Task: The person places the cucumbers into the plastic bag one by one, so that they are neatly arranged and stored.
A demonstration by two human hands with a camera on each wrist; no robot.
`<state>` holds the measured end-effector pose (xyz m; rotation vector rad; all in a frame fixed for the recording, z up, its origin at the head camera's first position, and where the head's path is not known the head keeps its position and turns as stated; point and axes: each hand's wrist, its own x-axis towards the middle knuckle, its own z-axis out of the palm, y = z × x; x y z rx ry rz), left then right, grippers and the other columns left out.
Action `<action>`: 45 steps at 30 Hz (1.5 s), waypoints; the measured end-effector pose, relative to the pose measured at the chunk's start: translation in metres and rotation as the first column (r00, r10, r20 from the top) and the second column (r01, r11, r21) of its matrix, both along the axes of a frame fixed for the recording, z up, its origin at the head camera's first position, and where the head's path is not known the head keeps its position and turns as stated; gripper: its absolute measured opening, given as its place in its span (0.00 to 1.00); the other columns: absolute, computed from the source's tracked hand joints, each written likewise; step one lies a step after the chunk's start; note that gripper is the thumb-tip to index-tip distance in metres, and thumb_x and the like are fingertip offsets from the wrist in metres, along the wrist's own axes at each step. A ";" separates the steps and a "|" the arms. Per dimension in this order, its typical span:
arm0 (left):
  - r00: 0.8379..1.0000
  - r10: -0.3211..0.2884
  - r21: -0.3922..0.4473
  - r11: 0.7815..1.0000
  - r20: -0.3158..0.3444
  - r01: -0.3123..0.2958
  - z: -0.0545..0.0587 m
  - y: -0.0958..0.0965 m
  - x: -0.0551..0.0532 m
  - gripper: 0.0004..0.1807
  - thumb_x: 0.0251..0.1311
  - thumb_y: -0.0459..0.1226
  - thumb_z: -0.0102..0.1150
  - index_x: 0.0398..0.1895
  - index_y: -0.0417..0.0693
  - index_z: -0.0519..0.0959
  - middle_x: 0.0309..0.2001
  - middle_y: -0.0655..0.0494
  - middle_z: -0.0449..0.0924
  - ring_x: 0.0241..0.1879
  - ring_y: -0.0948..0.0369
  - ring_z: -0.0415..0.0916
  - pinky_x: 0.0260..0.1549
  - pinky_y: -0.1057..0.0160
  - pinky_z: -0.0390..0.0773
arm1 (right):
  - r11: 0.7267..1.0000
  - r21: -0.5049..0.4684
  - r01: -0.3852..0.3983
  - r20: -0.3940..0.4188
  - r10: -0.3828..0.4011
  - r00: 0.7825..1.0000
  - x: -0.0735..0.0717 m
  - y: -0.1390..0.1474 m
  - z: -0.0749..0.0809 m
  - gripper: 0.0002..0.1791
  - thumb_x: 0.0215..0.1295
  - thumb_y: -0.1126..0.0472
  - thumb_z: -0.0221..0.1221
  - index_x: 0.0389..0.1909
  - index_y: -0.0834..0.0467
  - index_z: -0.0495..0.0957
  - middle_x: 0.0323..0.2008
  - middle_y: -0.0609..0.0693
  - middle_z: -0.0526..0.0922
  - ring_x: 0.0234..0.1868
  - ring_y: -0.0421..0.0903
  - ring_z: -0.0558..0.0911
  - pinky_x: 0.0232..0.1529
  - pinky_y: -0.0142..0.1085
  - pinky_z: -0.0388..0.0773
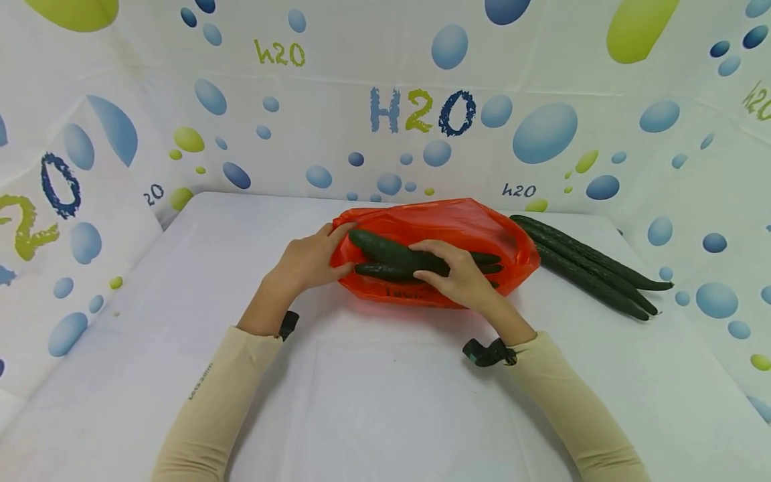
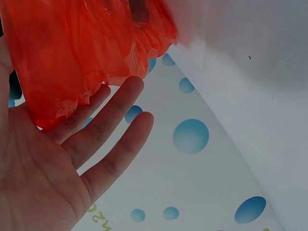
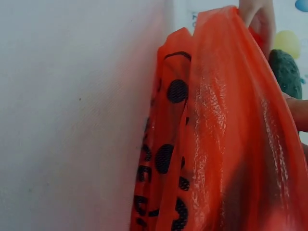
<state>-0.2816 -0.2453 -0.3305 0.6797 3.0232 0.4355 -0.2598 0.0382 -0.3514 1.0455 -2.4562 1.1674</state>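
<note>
A red plastic bag (image 1: 458,224) lies on its side with its mouth facing me and several cucumbers inside. My left hand (image 1: 310,261) is at the bag's left end, thumb and index finger spread at the rim. In the left wrist view, three fingers (image 2: 111,166) of this hand stretch out straight beside the hanging plastic. My right hand (image 1: 454,271) reaches into the mouth and grips a thick dark green cucumber (image 1: 382,248) between thumb and fingers. A slimmer cucumber (image 1: 382,271) lies just below it. Part of the right hand shows at the right wrist view's edge, behind the bag (image 3: 216,120).
Three long cucumbers (image 1: 590,261) lie side by side on the white table (image 1: 373,388), right of the bag and partly behind its edge. A white backdrop (image 1: 337,120) with blue and green spots stands behind the table. Dark cameras (image 1: 484,353) sit at both wrists.
</note>
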 end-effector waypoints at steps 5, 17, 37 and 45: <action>1.000 0.002 -0.001 1.000 0.003 -0.002 -0.001 0.000 0.000 0.42 0.61 0.50 0.59 0.76 0.49 0.55 0.68 0.35 0.63 0.49 0.39 0.78 0.47 0.39 0.79 | 0.995 0.095 0.032 0.079 -0.039 0.996 -0.001 -0.001 -0.005 0.25 0.59 0.67 0.67 0.58 0.61 0.75 0.57 0.56 0.79 0.61 0.53 0.75 0.62 0.49 0.72; 1.000 -0.004 0.002 1.000 -0.005 0.004 0.000 0.000 0.000 0.42 0.62 0.50 0.59 0.76 0.49 0.54 0.68 0.35 0.63 0.50 0.40 0.78 0.46 0.40 0.80 | 0.971 0.237 -0.018 0.161 -0.021 0.987 -0.006 0.001 -0.009 0.24 0.60 0.65 0.66 0.58 0.58 0.76 0.58 0.55 0.78 0.61 0.53 0.74 0.64 0.51 0.70; 1.000 -0.007 -0.006 1.000 -0.006 0.007 -0.001 0.003 0.000 0.42 0.62 0.50 0.59 0.76 0.48 0.55 0.65 0.36 0.67 0.49 0.42 0.78 0.46 0.42 0.80 | 0.932 0.321 -0.166 0.253 0.084 0.964 -0.012 0.007 -0.017 0.21 0.61 0.64 0.66 0.56 0.60 0.77 0.54 0.53 0.81 0.55 0.49 0.78 0.60 0.45 0.75; 1.000 -0.011 -0.005 1.000 -0.016 0.011 -0.003 0.003 0.000 0.42 0.62 0.50 0.60 0.76 0.50 0.55 0.64 0.37 0.69 0.45 0.43 0.79 0.43 0.43 0.81 | 0.935 0.319 -0.154 0.288 0.059 0.956 -0.011 0.007 -0.018 0.22 0.60 0.63 0.66 0.57 0.59 0.78 0.54 0.53 0.82 0.56 0.50 0.78 0.60 0.46 0.74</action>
